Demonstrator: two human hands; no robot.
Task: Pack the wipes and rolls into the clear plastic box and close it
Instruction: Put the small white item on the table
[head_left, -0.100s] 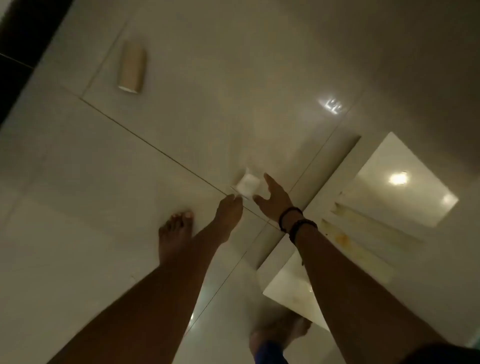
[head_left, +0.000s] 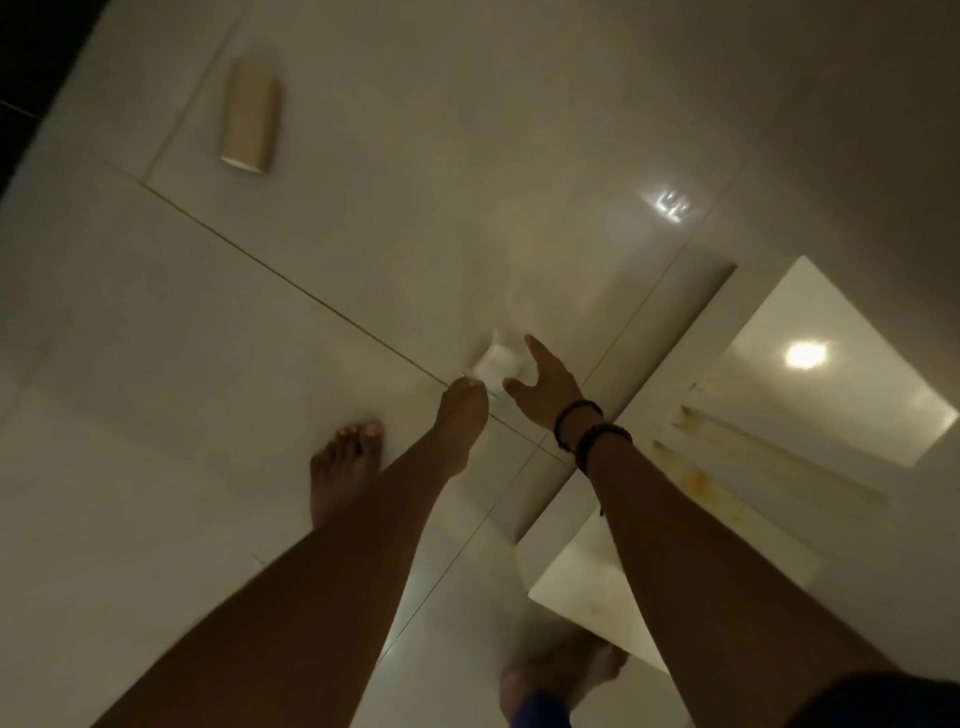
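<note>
Lying between both hands' fingers (head_left: 535, 347): white pack (head_left: 500, 364).

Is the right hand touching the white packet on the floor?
Cannot tell. In the head view the open right hand overlaps the blurred white packet, and no contact or gap shows plainly.

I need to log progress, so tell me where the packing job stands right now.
Done: nothing visibly packed; no clear plastic box is in view. In hand: both hands reach down to a small white packet on the tiled floor; the left hand pinches at its near edge, the right hand is spread open beside it, no full grip yet. Left: a cardboard roll lies apart on the floor, then boxing and closing.
</note>
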